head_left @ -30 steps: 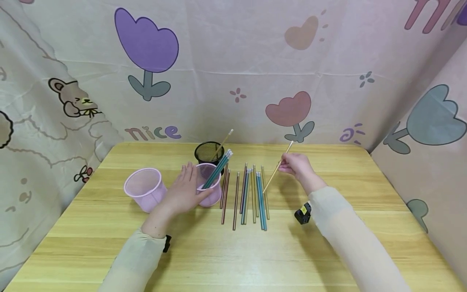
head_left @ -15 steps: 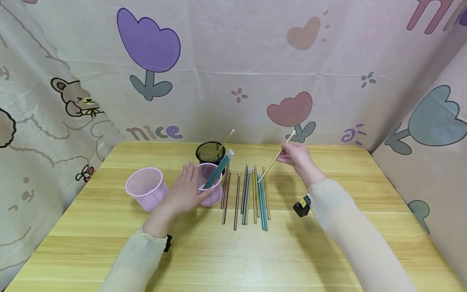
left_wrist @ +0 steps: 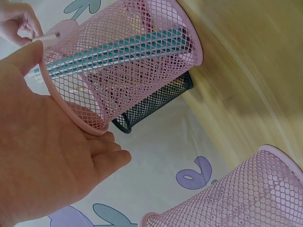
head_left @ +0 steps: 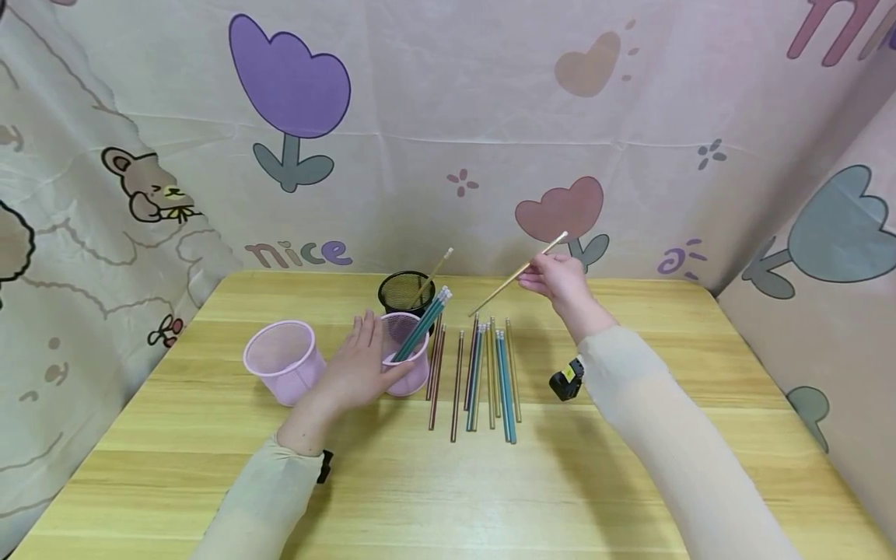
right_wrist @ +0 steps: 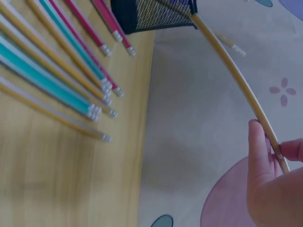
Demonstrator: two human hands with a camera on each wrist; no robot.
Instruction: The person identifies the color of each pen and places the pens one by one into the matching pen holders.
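- right grip [head_left: 561, 281]: thumb and fingers closed in a pinch on one gold pencil [head_left: 498, 292]. you have this pencil slanted in the air, white end up and to the right, lower end over the far end of the loose pencils [head_left: 505, 389].
- left grip [head_left: 355, 369]: fingers spread little and mostly straight, wrapped round nothing; your thumb lies at the rim of the middle pink cup [head_left: 411, 379].
- middle pink cup: upright mesh; holds several teal pencils [head_left: 422, 327], leaning right.
- black cup [head_left: 393, 300]: mesh, just behind the middle pink cup; one leaning pencil [head_left: 439, 268] inside.
- left pink cup [head_left: 283, 381]: upright, left of your left grip.
- loose pencils: red, blue and gold, lying roughly side by side on the counter [head_left: 434, 498], right of the middle pink cup.
- cloth [head_left: 420, 93]: behind the counter, printed with flowers.
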